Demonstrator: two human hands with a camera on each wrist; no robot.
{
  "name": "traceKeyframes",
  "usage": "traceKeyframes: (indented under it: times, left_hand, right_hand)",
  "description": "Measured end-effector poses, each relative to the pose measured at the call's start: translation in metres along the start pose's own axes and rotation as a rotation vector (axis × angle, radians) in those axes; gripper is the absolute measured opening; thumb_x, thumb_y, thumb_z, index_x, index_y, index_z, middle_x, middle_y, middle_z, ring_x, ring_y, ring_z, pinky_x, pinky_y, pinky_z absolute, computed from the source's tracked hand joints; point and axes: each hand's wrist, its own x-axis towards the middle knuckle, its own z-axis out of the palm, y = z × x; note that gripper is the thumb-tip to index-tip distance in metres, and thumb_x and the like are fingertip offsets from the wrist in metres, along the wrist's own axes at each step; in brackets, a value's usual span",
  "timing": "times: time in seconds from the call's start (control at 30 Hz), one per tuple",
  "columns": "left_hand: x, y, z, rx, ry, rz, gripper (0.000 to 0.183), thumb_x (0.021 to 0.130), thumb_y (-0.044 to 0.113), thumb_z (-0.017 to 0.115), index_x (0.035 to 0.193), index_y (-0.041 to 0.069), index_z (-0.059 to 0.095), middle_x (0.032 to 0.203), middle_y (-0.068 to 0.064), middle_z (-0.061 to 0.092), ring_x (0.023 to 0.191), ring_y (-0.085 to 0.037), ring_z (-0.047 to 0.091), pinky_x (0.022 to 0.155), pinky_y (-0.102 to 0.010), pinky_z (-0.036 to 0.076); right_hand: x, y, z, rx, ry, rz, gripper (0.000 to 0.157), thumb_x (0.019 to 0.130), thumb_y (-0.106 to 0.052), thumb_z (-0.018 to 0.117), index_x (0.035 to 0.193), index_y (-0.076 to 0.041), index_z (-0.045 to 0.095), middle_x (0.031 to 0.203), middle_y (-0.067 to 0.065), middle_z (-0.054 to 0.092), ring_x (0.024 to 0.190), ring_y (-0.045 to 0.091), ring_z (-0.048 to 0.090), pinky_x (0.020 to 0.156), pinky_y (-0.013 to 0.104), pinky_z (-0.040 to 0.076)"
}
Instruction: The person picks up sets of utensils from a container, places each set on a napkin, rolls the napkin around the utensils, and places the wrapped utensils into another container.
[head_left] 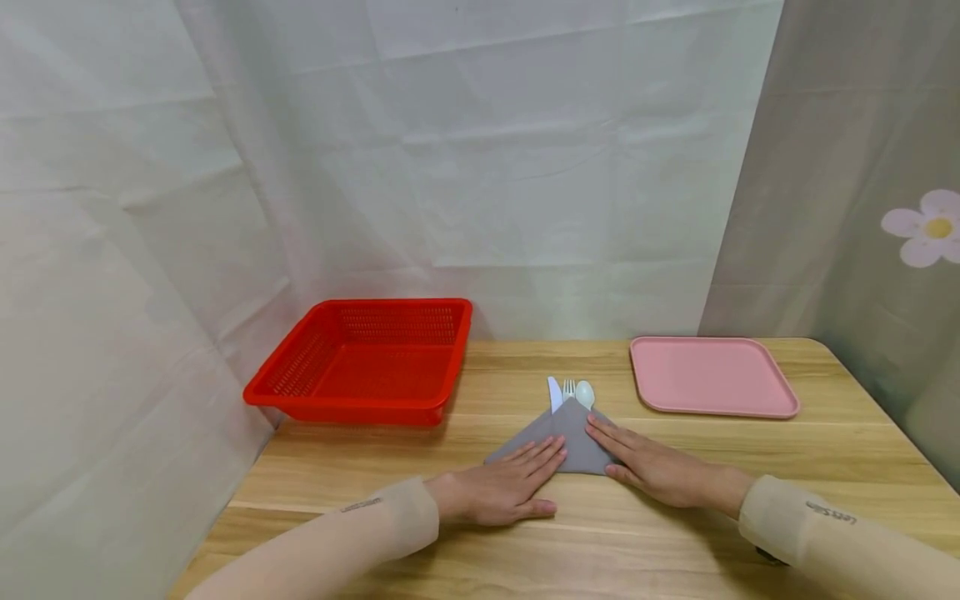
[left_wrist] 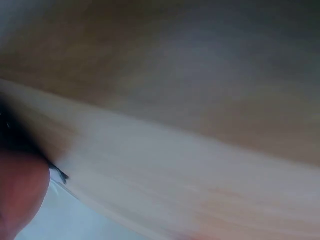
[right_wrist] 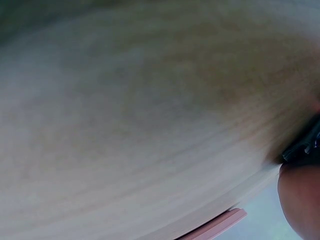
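A grey napkin (head_left: 579, 446) lies folded to a point on the table, in the middle of the head view. Out of its top stick a white knife (head_left: 555, 393), a white fork (head_left: 569, 389) and a white spoon (head_left: 585, 394); their lower parts are hidden by the cloth. My left hand (head_left: 504, 487) rests flat on the napkin's left part, fingers straight. On the right edge lie the straight fingers of my right hand (head_left: 660, 468). Both wrist views show mostly blurred tabletop.
At the back left stands a red plastic basket (head_left: 444, 387) with perforated walls. A pink tray (head_left: 712, 375) lies at the back right of the wooden table (head_left: 847, 467). Pale curtains (head_left: 525, 208) hang behind and to the left.
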Motion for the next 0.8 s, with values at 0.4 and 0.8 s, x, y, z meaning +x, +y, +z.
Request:
traceKeyframes:
  times: [0.4, 0.8]
  left_hand:
    - [-0.029, -0.013, 0.006, -0.073, 0.026, -0.085, 0.082, 0.109, 0.063, 0.022, 0.168, 0.01, 0.0, 0.175, -0.004, -0.009, 0.16, -0.018, -0.01, 0.129, -0.04, 0.002]
    - [-0.042, -0.015, 0.003, -0.086, 0.008, -0.123, 0.083, 0.108, 0.065, 0.021, 0.168, 0.011, 0.0, 0.175, -0.002, -0.009, 0.16, -0.018, -0.008, 0.129, -0.041, 0.005]
  right_hand:
    - [0.0, -0.001, -0.001, -0.003, 0.003, -0.002, 0.062, 0.113, -0.03, 0.046, 0.165, -0.004, 0.024, 0.172, 0.017, 0.018, 0.155, 0.041, 0.024, 0.118, 0.061, 0.031]
    - [-0.001, 0.002, 0.001, -0.03, 0.007, -0.01, 0.062, 0.113, -0.032, 0.045, 0.165, -0.005, 0.025, 0.172, 0.016, 0.019, 0.155, 0.039, 0.025, 0.118, 0.059, 0.033]
